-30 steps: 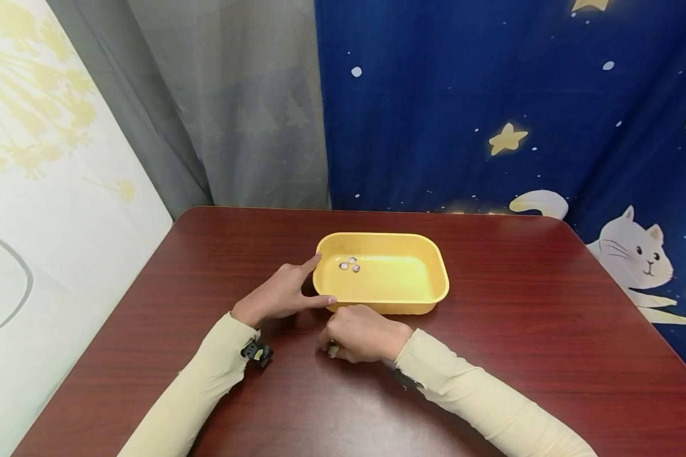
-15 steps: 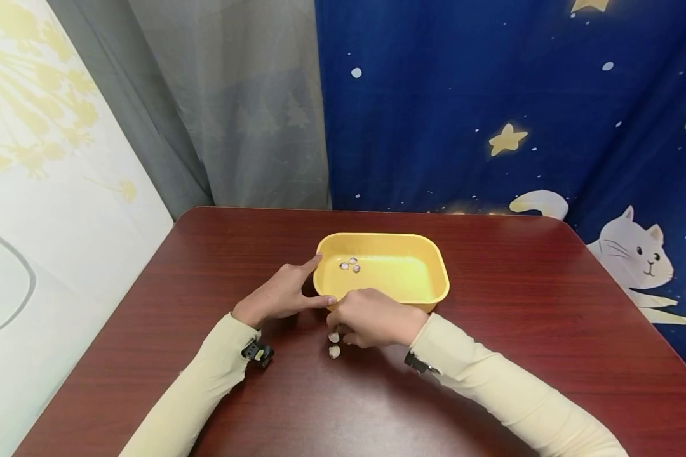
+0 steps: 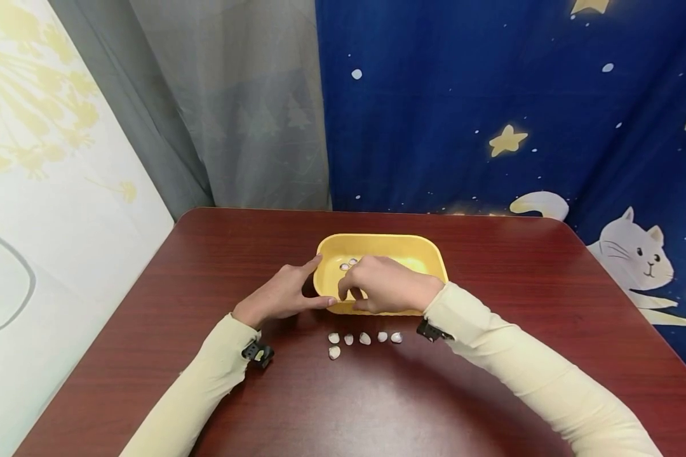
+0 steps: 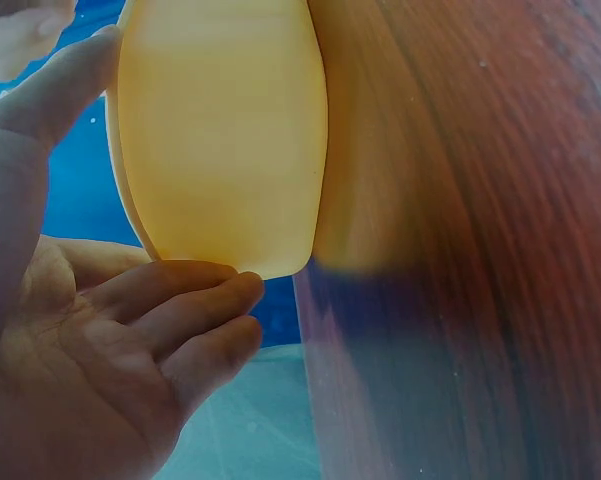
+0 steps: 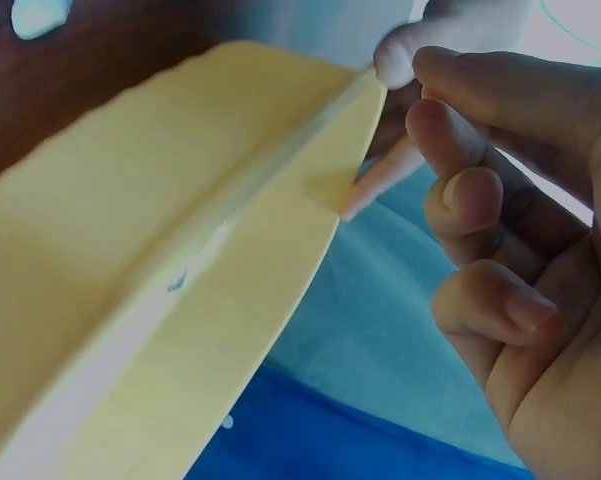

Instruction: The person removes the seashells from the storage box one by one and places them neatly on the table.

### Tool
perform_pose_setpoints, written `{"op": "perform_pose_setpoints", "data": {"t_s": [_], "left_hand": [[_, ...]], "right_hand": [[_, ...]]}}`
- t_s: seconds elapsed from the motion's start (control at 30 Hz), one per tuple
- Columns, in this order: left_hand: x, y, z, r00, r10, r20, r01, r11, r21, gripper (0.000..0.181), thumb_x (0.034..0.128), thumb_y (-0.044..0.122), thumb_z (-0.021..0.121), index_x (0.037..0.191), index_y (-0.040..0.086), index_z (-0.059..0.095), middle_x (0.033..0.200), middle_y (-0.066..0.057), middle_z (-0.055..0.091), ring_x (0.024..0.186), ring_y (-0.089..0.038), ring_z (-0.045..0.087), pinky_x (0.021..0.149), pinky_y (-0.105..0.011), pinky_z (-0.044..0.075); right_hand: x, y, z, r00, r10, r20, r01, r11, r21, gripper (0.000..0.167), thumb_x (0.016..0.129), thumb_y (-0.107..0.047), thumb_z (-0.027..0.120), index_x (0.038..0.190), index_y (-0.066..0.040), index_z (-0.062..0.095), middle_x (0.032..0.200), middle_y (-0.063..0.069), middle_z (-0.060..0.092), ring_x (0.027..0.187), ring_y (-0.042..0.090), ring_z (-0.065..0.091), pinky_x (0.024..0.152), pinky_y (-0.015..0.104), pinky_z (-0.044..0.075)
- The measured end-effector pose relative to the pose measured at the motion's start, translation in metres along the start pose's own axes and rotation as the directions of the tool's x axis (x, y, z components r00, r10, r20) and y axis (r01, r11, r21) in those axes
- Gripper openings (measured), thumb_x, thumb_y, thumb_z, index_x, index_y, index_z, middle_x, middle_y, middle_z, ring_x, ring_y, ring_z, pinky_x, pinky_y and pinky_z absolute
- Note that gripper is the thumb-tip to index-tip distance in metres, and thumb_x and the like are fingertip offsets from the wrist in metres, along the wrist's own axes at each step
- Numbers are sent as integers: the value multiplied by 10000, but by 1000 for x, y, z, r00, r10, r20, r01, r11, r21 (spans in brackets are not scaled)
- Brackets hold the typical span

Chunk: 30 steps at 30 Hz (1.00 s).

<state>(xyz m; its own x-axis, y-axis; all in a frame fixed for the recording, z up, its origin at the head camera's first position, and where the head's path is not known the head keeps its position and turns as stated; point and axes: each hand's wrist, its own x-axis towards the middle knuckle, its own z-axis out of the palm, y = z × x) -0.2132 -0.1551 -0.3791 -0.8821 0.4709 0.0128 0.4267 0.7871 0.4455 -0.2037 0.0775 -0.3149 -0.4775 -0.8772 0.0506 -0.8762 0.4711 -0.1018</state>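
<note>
Your right hand (image 3: 383, 282) hangs over the near edge of the yellow tub (image 3: 425, 257), in the middle of the head frame, and its fingers (image 5: 455, 125) are loosely bent; a gap shows between thumb and forefinger, and you seem to have nothing pinched there. The relation to watch is upward in that view: two pale pieces (image 3: 344, 266) lie on the tub floor towards its left end, just above your right fingertips, so any reach for them probably goes away from you and down (how high the fingers stand over the floor, you cannot tell from here). Your right hand partly covers the tub, so whatever is under it stays hidden from you

The tub's long axis runs left to right across the frame, while the pieces inside look roughly round and offer you no clear long axis. Your left hand (image 3: 280, 292) has its thumb and forefinger spread and touching the tub's left end; its forefinger also comes near the pieces, but your right hand looks better placed, as the left is bracing the tub. Below the tub, on the desk (image 3: 491, 387), you have a row of five pieces (image 3: 365, 339), with a sixth piece (image 3: 334, 352) just beneath the leftmost
</note>
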Motion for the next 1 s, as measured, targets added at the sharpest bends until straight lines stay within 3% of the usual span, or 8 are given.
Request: {"op": "perform_pose_setpoints", "data": {"t_s": [0.33, 0.7, 0.87, 1.0], "left_hand": [[0, 0, 0, 1000, -7, 0, 7, 1000, 1, 1042, 837, 660, 691, 1583, 54, 288, 1221, -196, 694, 1034, -200, 658, 962, -416, 536], [0, 2, -1, 1000, -16, 5, 16, 1000, 0, 1052, 830, 667, 692, 1581, 48, 291, 1313, -219, 654, 1158, -249, 657, 1005, -436, 528], [-1, 2, -1, 999, -37, 29, 37, 999, -8, 1064, 826, 680, 687, 1586, 58, 279, 1340, -205, 642, 1169, -234, 646, 1010, -429, 527], [0, 2, -1, 999, -38, 30, 39, 999, -13, 1061, 828, 681, 685, 1586, 58, 281, 1338, -205, 643, 1167, -233, 645, 1012, -429, 526]], "right_hand": [[16, 18, -16, 999, 34, 38, -34, 999, -1, 160, 815, -109, 786, 972, -140, 774, 777, -50, 715, 731, 92, 627, 695, 268, 542], [36, 45, -16, 981, 167, 94, -168, 986, 1, 134, 835, -111, 799, 946, -184, 779, 797, -34, 698, 727, 106, 599, 648, 250, 515], [42, 59, -8, 976, 182, 118, -187, 982, 31, 80, 856, -197, 809, 925, -170, 779, 799, -17, 699, 711, 106, 593, 642, 235, 503], [49, 69, 0, 970, 199, 143, -204, 979, 23, 176, 896, -310, 767, 920, -136, 782, 813, -9, 700, 712, 127, 589, 650, 252, 512]]}}
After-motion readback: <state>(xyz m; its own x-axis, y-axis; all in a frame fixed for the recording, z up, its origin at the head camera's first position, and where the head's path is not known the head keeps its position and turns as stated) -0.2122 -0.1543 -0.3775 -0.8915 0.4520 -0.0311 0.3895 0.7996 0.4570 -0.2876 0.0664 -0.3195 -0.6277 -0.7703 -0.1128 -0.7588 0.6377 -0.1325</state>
